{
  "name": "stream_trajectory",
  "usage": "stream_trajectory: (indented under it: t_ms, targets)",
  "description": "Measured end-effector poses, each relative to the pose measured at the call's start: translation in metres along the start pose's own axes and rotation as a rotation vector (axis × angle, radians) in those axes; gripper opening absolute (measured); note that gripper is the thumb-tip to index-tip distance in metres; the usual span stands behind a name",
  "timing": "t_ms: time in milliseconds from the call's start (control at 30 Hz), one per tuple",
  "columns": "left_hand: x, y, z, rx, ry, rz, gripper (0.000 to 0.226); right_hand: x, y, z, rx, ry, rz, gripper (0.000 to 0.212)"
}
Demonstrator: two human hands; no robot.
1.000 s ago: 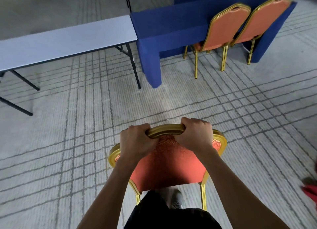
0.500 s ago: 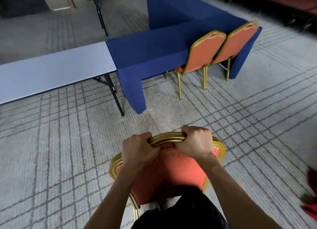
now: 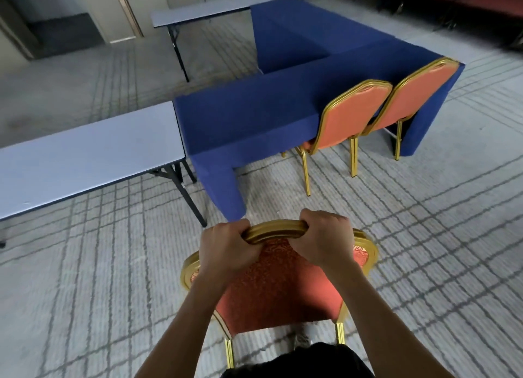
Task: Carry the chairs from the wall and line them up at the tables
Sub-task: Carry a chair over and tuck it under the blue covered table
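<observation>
A red chair (image 3: 278, 293) with a gold frame is right in front of me, its backrest facing me. My left hand (image 3: 226, 250) grips the gold top rail on the left and my right hand (image 3: 325, 242) grips it on the right. Ahead stands a table under a blue cloth (image 3: 249, 117). Two matching red chairs, one (image 3: 345, 120) on the left and the other (image 3: 416, 97) on the right, stand side by side at its near edge. The carried chair's seat and front legs are hidden behind its backrest.
A bare grey folding table (image 3: 85, 157) with black legs adjoins the blue one on the left. Another grey table (image 3: 209, 10) stands farther back by the wall. A second blue-draped table (image 3: 305, 29) runs away behind the first. Patterned carpet (image 3: 424, 250) covers the floor.
The tables and the two placed chairs have come lower and closer in view, and more of the far room shows. Both hands keep the same grip on the chair.
</observation>
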State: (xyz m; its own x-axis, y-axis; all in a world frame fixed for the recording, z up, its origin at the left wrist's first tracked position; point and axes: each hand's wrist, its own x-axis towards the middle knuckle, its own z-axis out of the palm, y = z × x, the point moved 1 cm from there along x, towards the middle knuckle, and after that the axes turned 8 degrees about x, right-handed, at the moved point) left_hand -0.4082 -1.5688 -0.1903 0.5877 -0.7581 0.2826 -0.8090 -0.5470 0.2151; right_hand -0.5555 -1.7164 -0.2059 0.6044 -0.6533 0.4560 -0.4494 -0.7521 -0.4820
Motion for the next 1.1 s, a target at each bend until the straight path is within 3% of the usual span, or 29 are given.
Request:
stream_trajectory:
  t_ms: [267,700,1100]
  targets:
    - [0.119,0.023,0.030,0.040,-0.040,-0.081,0.039,0.116,0.060,0.023,-0.036,-0.034,-0.010,0.034]
    - [0.337,-0.023,0.110,0.022,-0.135,-0.190,0.039,0.325,0.121,0.136,0.003,-0.095,-0.075,0.034]
    - [0.499,-0.048,0.156,0.021,-0.120,-0.167,0.038,0.475,0.166,0.202,0.058,-0.017,-0.101,0.029]
